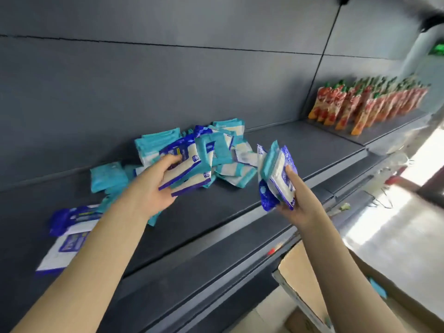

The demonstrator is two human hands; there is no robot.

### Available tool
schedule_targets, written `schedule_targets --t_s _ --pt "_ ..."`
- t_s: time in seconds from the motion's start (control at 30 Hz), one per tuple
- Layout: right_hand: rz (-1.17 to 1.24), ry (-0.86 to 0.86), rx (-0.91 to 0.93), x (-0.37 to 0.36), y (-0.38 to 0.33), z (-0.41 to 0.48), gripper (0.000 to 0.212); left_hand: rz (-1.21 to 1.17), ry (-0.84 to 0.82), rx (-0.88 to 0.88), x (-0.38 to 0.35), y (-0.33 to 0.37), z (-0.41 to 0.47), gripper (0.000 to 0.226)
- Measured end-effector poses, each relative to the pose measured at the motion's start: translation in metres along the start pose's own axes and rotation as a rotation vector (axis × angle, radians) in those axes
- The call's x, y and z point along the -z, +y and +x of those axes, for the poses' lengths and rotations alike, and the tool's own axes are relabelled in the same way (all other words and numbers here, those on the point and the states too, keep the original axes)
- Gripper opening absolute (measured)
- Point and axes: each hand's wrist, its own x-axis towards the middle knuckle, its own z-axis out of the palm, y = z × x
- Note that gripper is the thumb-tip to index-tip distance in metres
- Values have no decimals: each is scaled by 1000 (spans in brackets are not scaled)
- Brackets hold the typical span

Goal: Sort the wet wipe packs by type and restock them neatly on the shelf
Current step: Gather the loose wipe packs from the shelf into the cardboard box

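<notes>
A loose heap of wet wipe packs [223,150], some teal and some dark blue, lies on the dark grey shelf [300,150] against its back panel. My left hand [153,186] grips a few blue-edged packs [186,169] at the front of the heap. My right hand [296,203] holds a small upright bundle of packs [276,174], mostly blue with one teal, just above the shelf's front part. Two blue packs [69,227] lie flat at the shelf's left, partly hidden by my left forearm.
A row of red and orange pouches [365,104] stands on the shelf section to the right. An open cardboard box [307,280] sits below at lower right. A lower shelf ledge [216,267] juts out under the working shelf.
</notes>
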Motion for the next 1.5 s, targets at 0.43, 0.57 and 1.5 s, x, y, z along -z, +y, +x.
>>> schedule_targets --t_s 0.43,0.57,1.5 --pt "454 362 -28 314 -35 -94 47 -89 -119 344 -206 -260 41 28" --pt "500 452 -50 374 -41 -97 41 86 -130 487 -242 -333 59 31" --pt "-102 1034 -259 811 80 129 14 870 48 985 -260 -819 252 37"
